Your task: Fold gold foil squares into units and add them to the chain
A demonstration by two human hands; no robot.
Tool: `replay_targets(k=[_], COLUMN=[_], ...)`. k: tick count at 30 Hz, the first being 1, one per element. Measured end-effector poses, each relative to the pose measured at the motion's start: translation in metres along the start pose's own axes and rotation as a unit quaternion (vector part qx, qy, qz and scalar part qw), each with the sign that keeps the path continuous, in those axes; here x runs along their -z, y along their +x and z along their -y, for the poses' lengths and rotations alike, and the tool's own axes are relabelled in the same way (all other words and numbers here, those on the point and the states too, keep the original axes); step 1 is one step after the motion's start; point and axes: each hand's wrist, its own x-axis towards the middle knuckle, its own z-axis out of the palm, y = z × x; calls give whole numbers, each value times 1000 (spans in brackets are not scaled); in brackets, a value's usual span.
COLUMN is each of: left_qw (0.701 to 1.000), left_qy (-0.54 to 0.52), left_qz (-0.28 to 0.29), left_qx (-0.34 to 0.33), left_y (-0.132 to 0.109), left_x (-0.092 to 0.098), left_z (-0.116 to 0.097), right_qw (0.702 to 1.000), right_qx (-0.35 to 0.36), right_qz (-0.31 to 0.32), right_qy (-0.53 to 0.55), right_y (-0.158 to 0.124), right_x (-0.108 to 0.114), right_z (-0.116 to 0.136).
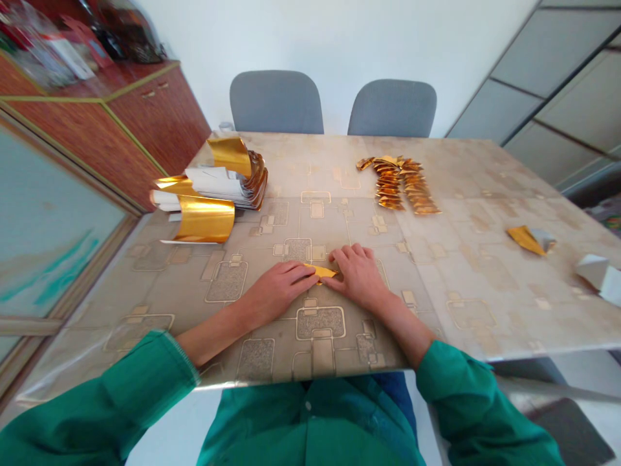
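A small folded piece of gold paper (322,272) lies on the patterned tablecloth in front of me, narrow and pointed at its right end. My left hand (281,289) has its left end between thumb and fingers, which cover that part. At the other end is my right hand (359,275), its thumb against the paper's lower right edge and its fingers curled over beyond it. Both hands rest low at the table. Farther back on the right, several folded gold paper pieces (389,184) are nested in two rows.
Stacked gold sheets with white backs (218,184) stand at the table's left, one curled sheet (206,219) in front. A gold scrap (526,240) and a white piece of paper (601,277) lie at the right. Two grey chairs (276,100) stand behind the table (466,259).
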Motion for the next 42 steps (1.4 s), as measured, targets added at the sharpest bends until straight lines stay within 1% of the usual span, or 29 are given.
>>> replay_targets(k=[3,6,8,11,15,19,22,25,28,30,33,36,38,40,42], left_qw=[1000,1000,999,997,993,988,983,975,961,953,943,923,902,871,834], left_qy=[-15,-22,-33,-70,-99,-100,-108,-101,-116,-142,-186,-249,-313,-388,-456], left_qz=[-7,3,6,-1,1,38,59,57,78,93,83,58,29,-17,-59], left_qx=[-4,3,8,23,68,113,138,189,240,253,264,287,297,301,306], left_y=[-4,-2,2,12,23,32,38,42,43,42,41,43,47,52,59], left_x=[-2,0,3,10,17,22,23,22,19,18,16,13,10,8,6], left_z=[2,3,4,4,2,1,4,9,15,18,19,19,19,21,23], right_qw=[1000,1000,1000,994,987,981,978,977,977,975,972,970,964,951,930], right_qx=[5,6,0,-20,-35,-48,-68,-74,-63,-46,-19,4,24,41,33], right_qz=[-4,-9,-12,4,26,48,53,61,68,69,61,47,37,28,11], right_qy=[-13,-10,21,105,152,184,188,188,193,206,227,238,261,306,367], right_y=[-1,-1,0,1,4,6,8,9,10,10,9,9,10,11,13], right_x=[-1,-2,-2,0,2,3,6,9,9,8,4,3,2,1,0], right_z=[2,1,-1,-6,-14,-23,-27,-27,-27,-27,-28,-28,-27,-27,-27])
